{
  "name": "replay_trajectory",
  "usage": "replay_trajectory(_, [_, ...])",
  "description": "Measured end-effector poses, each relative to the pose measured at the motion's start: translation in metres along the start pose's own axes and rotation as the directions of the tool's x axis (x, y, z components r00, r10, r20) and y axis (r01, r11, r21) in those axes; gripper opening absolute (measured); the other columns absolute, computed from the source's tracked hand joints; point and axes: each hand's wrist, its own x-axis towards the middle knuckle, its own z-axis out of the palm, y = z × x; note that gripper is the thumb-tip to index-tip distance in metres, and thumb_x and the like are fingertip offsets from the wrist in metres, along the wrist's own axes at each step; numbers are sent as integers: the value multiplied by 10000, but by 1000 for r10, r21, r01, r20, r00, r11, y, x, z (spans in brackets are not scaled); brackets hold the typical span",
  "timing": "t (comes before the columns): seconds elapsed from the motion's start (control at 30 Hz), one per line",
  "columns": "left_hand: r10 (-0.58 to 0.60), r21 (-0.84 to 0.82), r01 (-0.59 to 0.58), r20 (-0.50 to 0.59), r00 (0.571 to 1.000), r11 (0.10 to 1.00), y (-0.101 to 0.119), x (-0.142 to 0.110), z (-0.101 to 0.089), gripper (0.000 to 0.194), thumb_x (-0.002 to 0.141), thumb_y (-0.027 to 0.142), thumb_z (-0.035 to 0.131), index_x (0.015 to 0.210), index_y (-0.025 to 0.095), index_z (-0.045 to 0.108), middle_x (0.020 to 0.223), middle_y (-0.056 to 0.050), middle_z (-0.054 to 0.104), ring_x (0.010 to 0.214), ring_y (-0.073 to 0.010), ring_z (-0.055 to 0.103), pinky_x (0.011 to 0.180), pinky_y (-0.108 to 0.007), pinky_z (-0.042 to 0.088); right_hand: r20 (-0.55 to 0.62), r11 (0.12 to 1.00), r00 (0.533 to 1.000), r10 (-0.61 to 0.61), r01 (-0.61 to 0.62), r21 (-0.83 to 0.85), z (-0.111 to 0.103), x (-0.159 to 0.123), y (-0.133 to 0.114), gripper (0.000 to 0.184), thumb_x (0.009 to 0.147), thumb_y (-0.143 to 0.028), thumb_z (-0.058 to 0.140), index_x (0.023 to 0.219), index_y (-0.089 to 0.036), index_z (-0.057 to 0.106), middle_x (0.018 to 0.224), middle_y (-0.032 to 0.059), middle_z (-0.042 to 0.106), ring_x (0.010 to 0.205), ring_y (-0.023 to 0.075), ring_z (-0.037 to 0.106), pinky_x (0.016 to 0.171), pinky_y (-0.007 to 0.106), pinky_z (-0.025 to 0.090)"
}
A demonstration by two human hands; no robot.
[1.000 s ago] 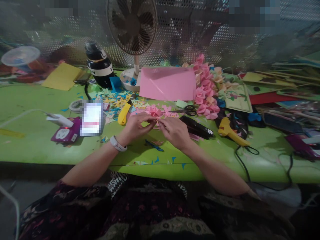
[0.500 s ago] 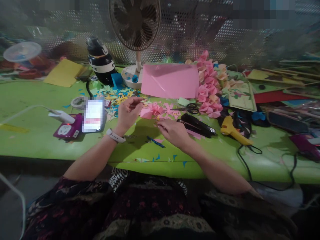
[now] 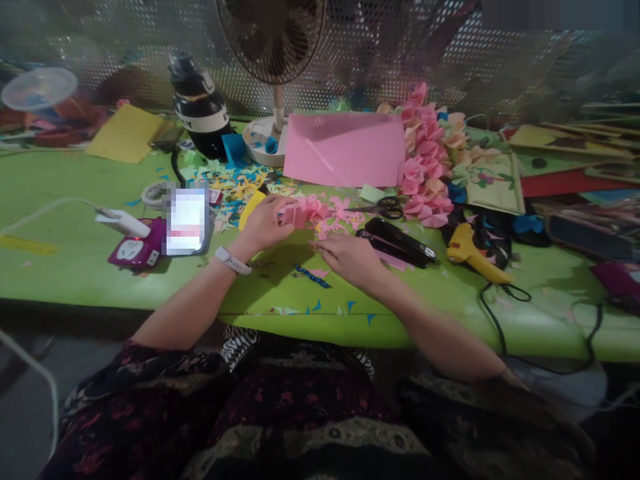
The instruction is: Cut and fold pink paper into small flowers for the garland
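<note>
My left hand (image 3: 266,225), with a white band on its wrist, is closed around a yellow object with a dark end (image 3: 250,211); most of it is hidden behind the hand, so its kind is unclear. Its fingers are beside pink paper pieces (image 3: 311,209) on the green table (image 3: 260,293). My right hand (image 3: 353,261) has its fingers pinched together at the near edge of the pink scraps. Whatever they hold is too small to make out. A black stapler (image 3: 400,243) lies just right of that hand, and black-handled scissors (image 3: 390,208) lie behind it.
Pink sheets (image 3: 345,150) lie behind the scraps, beside piled pink paper flowers (image 3: 423,167). A fan (image 3: 277,110) and a dark bottle (image 3: 203,123) stand at the back. Left are a phone (image 3: 186,220) and purple power socket (image 3: 135,250); right, a corded yellow glue gun (image 3: 473,253).
My left hand has turned and closed, and a yellow object with a dark end now shows in it. My right hand stays almost in place. The whole view has shifted slightly.
</note>
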Motion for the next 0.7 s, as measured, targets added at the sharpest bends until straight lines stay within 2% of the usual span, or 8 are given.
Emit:
replay_trajectory(0.1, [-26,6,26,40,999,1000,1,-1,2,529,614,157,701,1142,157,722,1132,-137,706,1100,-332,632,1023,-484,486,40,999,998,37,-37,2,-3,1,-1,388,1022,-233,402,952,-162,777,877,100,750,699,178,651,565,309,460])
replay_trajectory(0.17, [-44,21,43,49,998,999,2,-1,3,522,618,149,707,1140,163,722,1144,-133,706,1104,-332,638,1035,-487,484,24,998,998,59,-60,36,-6,1,-1,369,1017,-226,414,977,-161,775,916,105,762,741,191,670,603,319,477])
replay_trajectory(0.37, [-52,241,16,144,988,970,9,-2,-3,491,769,188,612,1257,171,659,1212,-108,700,1141,-279,635,1028,-432,502,-31,992,993,111,-109,58,-14,2,-2,329,997,-227,448,1064,-171,765,1051,99,779,876,216,708,711,329,505])
replay_trajectory(0.57, [-74,297,38,113,991,954,10,-2,-3,524,774,234,640,1289,135,641,1230,-133,682,1138,-271,624,1026,-415,497,-79,990,988,133,-128,65,-20,1,-2,326,1001,-248,453,1041,-185,770,1074,85,782,897,218,713,726,334,506])
replay_trajectory(0.7, [-82,293,34,151,985,956,9,-2,-2,452,796,215,627,1243,167,670,1173,-111,711,1097,-271,639,974,-409,519,-85,989,986,143,-139,53,-23,2,-1,321,992,-240,456,1012,-191,773,1039,78,788,893,213,715,712,322,500])
